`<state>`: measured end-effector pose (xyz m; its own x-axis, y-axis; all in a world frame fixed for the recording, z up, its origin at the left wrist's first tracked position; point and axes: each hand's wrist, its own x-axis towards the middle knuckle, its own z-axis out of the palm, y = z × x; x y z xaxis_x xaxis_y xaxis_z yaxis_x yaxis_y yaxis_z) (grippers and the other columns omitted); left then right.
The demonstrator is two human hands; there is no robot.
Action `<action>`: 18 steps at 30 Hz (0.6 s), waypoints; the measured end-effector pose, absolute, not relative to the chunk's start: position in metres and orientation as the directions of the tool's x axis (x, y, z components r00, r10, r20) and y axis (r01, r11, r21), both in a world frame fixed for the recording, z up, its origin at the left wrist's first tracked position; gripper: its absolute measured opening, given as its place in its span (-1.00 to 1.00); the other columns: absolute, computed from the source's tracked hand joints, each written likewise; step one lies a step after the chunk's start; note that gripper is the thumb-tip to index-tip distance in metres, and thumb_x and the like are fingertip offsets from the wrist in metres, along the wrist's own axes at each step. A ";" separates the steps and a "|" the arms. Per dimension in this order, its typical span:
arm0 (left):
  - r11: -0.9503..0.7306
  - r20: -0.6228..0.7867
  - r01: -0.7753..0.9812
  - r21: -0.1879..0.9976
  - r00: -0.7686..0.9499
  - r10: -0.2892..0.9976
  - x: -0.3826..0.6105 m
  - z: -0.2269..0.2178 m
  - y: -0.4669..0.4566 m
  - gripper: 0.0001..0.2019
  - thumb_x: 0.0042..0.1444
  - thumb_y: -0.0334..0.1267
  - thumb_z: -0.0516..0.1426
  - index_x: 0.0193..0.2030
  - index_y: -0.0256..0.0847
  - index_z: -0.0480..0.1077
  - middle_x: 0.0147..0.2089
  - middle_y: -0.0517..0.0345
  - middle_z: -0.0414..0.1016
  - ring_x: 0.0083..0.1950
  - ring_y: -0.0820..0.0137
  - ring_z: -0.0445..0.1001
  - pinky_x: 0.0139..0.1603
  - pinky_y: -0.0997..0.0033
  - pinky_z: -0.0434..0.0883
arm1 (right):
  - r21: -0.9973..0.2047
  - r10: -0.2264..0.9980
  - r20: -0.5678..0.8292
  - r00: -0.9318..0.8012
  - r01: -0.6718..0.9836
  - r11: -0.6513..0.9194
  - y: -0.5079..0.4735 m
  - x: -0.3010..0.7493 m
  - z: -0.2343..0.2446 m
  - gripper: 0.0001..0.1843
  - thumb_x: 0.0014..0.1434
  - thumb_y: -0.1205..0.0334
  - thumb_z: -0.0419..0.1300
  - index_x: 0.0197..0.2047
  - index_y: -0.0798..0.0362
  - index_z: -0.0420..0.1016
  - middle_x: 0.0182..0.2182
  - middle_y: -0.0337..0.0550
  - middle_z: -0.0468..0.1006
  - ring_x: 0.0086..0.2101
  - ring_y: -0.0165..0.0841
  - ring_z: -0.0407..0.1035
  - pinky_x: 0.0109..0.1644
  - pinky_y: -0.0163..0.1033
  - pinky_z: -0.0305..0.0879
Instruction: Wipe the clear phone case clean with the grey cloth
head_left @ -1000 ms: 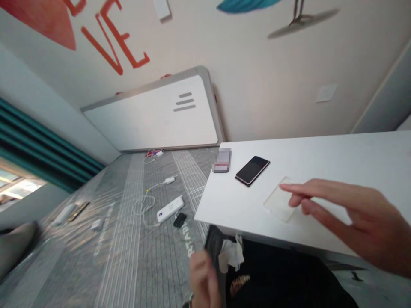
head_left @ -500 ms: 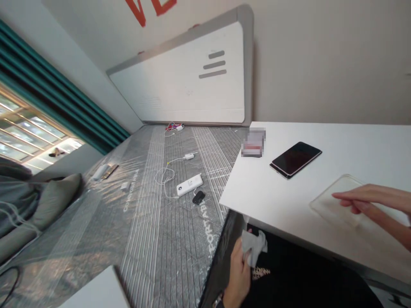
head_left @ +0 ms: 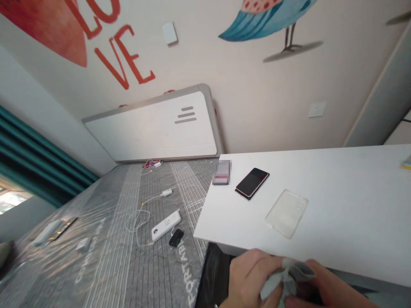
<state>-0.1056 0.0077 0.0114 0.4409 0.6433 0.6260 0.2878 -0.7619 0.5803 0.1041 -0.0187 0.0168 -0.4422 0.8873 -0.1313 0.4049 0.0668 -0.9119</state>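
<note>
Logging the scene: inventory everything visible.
table: 1, white, right
mattress: 1, grey, left
cloth: 1, grey, held
device: 1, black, table
case: 1, clear, table
pixelated item: 1, greyish, table corner
cropped item: 1, yellow, right
power bank: 1, white, mattress
small items: several, mixed, mattress
cables: 2+, white, mattress
headboard: 1, white, wall
curtain: 1, green, left
wall plates: 2, white, wall
murals: several, multicoloured, wall
left hand: 1, on cloth
right hand: 1, on cloth

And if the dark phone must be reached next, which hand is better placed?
Probably the left hand: it is nearer the dark phone, while the right hand sits farther right. Both are on the grey cloth.
</note>
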 end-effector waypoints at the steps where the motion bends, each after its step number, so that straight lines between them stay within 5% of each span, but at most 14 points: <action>1: -0.755 0.630 0.283 0.591 0.424 0.651 -0.100 0.017 0.013 -0.67 0.33 -0.20 0.14 0.21 -0.02 0.41 -0.13 0.10 0.61 -0.17 0.36 0.60 -0.12 0.41 0.56 | -0.916 0.910 -0.072 -0.408 0.389 0.102 -0.012 0.113 0.024 -0.61 0.21 -0.09 0.27 -0.03 -0.04 0.66 -0.16 -0.07 0.72 -0.22 -0.11 0.61 -0.17 -0.16 0.60; 6: -0.470 0.375 0.445 0.762 0.288 0.881 -0.072 0.009 0.039 -0.42 0.30 -0.09 0.15 0.41 -0.16 0.18 0.36 -0.17 0.33 0.27 0.14 0.43 0.31 0.06 0.43 | -0.828 0.971 0.235 -0.049 0.514 0.226 0.040 0.184 0.039 -0.65 0.14 0.05 0.34 -0.02 -0.04 0.65 0.01 -0.03 0.67 -0.01 -0.04 0.57 0.15 -0.03 0.50; 9: -0.338 0.182 0.615 0.713 0.303 0.935 -0.054 -0.006 0.053 -0.14 0.16 -0.12 0.31 0.52 -0.20 0.03 0.48 -0.18 0.19 0.44 0.04 0.26 0.47 -0.01 0.26 | -0.760 0.949 0.313 0.037 0.609 0.227 0.066 0.213 0.033 -0.55 0.16 0.05 0.31 0.12 -0.07 0.61 0.11 -0.04 0.63 0.08 -0.03 0.53 0.22 0.03 0.46; 12: -0.330 0.157 0.723 0.607 0.298 0.942 -0.041 -0.015 0.058 0.03 0.05 -0.07 0.40 0.55 -0.25 -0.02 0.49 -0.19 0.19 0.48 -0.04 0.18 0.51 -0.03 0.18 | -0.713 0.947 0.321 -0.029 0.650 0.262 0.077 0.219 0.023 -0.56 0.29 0.10 0.15 0.19 -0.06 0.56 0.16 -0.05 0.59 0.14 -0.07 0.49 0.24 0.04 0.45; 18: -0.336 0.186 0.742 0.579 0.281 0.941 -0.037 -0.018 0.058 -0.01 0.10 -0.10 0.37 0.56 -0.26 -0.03 0.30 -0.16 0.40 0.30 0.02 0.34 0.36 0.10 0.31 | -0.503 0.907 0.373 -0.195 0.779 0.374 0.084 0.218 0.008 -0.51 0.38 0.24 0.00 0.28 -0.13 0.52 0.25 -0.11 0.52 0.21 -0.16 0.44 0.36 0.10 0.35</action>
